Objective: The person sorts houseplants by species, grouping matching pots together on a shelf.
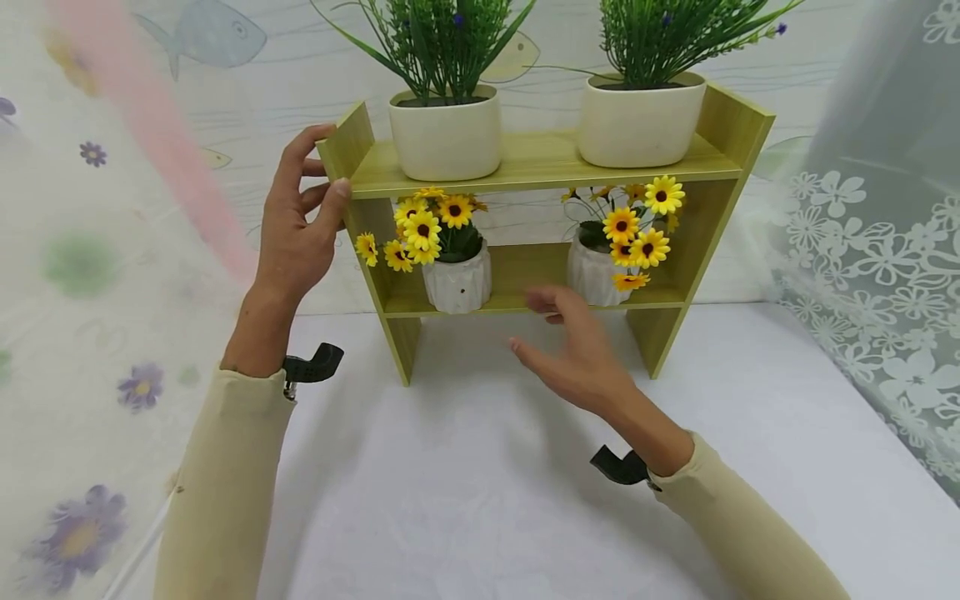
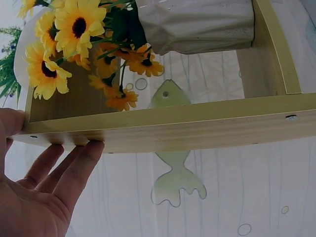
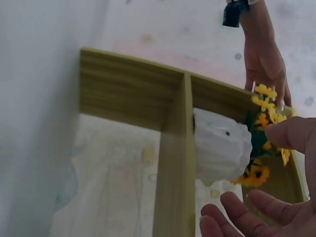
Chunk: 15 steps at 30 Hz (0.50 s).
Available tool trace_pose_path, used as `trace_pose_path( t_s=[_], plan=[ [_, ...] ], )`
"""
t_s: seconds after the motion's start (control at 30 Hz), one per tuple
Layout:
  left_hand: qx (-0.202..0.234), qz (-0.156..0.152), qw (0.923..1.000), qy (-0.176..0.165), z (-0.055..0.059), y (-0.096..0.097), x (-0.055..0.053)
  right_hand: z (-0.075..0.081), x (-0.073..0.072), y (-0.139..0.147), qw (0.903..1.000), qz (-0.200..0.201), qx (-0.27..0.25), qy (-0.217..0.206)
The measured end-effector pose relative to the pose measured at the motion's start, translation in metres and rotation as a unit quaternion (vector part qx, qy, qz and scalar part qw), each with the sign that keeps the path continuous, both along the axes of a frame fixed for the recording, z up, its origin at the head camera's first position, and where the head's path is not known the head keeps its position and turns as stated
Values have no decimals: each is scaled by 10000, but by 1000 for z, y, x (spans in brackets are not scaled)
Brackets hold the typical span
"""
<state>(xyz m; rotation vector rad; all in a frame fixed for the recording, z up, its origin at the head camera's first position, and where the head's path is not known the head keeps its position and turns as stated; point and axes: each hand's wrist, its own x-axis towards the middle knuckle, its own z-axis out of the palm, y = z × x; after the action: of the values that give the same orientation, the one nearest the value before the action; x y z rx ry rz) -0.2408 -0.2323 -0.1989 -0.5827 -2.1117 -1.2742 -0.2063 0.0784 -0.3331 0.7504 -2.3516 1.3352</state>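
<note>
A two-tier wooden shelf [image 1: 540, 156] stands upright on the white cloth. My left hand [image 1: 300, 225] grips its left side panel near the upper board, thumb at the front edge. In the left wrist view, the other fingertips [image 2: 94, 145] touch the panel's outer face. My right hand [image 1: 581, 350] is in the air before the lower board, fingers spread apart and holding nothing. On that board stand a left white pot [image 1: 459, 283] and a right white pot [image 1: 588, 271], both with yellow flowers. The right hand partly overlaps the right pot's side of the shelf.
Two larger cream planters, one left [image 1: 446, 137] and one right [image 1: 642, 125], hold tall green plants on the upper board. A patterned curtain [image 1: 885, 242] hangs at the right. The white cloth [image 1: 465, 483] spreads before the shelf, with a fish-printed sheet [image 1: 217, 37] behind.
</note>
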Motion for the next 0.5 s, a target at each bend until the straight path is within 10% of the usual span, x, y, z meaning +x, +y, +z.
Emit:
trace_pose_path(
  t_s=[0.5],
  plan=[
    [-68,-18,9993,-358,1,-1,6,-28,25,83,9929,-931,736,123]
  ],
)
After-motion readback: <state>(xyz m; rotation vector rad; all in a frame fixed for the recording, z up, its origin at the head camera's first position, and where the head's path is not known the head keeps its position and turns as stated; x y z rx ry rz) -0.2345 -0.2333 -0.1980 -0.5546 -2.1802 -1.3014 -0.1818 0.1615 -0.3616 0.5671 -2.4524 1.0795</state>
